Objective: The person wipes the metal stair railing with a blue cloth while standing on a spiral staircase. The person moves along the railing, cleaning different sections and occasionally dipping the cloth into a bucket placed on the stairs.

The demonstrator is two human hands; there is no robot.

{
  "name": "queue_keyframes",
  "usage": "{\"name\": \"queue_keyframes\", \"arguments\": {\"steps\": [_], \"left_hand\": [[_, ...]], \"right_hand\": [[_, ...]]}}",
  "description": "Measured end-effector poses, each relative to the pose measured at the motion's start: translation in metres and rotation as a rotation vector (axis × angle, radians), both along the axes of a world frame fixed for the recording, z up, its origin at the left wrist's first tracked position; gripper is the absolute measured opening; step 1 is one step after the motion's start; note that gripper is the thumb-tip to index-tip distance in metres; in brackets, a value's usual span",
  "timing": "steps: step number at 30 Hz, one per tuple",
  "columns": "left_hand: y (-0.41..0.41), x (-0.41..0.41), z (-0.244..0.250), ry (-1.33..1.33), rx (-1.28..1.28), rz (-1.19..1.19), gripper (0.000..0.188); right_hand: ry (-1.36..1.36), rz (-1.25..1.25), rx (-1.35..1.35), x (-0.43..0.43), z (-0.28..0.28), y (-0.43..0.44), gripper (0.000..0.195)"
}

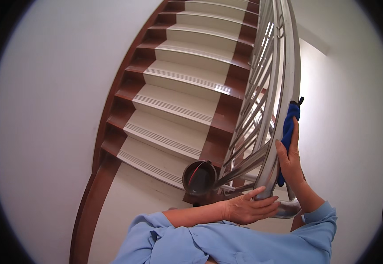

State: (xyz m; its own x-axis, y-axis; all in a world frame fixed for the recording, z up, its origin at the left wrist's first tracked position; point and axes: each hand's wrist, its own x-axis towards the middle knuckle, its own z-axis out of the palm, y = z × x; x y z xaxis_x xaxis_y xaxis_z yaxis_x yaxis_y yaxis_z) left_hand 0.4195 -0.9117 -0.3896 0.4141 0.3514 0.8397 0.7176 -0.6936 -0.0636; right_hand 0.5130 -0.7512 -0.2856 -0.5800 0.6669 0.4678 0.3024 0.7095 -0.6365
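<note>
On the right side of the stainless steel handrail (290, 66), my right hand (290, 161) holds a blue cloth (288, 128). The cloth is bunched lengthwise along the rail, with a dark edge and a small loop at its upper end. My right thumb lies over the rail's top, and the fingers point up along the cloth. Lower down, my left hand (251, 207) rests across the bent lower end of the rail, its fingers apart and nothing in them. Part of the cloth is hidden behind my right hand.
A dark bucket (199, 178) with a red line across its mouth stands by the lowest step, beside the metal balusters (260, 122). Cream stairs (181, 99) with brown borders rise ahead. White walls (46, 99) stand on both sides.
</note>
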Motion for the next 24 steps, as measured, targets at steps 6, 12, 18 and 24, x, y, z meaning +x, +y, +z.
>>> {"name": "queue_keyframes", "arguments": {"steps": [6,12,18,24], "left_hand": [[0.009,-0.019,-0.004,-0.157,-0.112,-0.415,0.027],[0.011,-0.074,0.006,-0.090,-0.253,-0.697,0.019],[0.040,-0.136,0.024,-0.195,-0.206,-0.586,0.021],[0.111,-0.132,0.100,-0.205,-0.059,-0.620,0.023]], "right_hand": [[-0.166,-0.105,0.023,0.009,0.000,-0.037,0.083],[-0.363,-0.322,0.139,0.010,-0.008,-0.089,0.088],[-0.468,-0.637,0.130,0.007,-0.038,-0.149,0.090],[-0.545,-0.768,0.463,0.017,-0.063,-0.176,0.074]]}}
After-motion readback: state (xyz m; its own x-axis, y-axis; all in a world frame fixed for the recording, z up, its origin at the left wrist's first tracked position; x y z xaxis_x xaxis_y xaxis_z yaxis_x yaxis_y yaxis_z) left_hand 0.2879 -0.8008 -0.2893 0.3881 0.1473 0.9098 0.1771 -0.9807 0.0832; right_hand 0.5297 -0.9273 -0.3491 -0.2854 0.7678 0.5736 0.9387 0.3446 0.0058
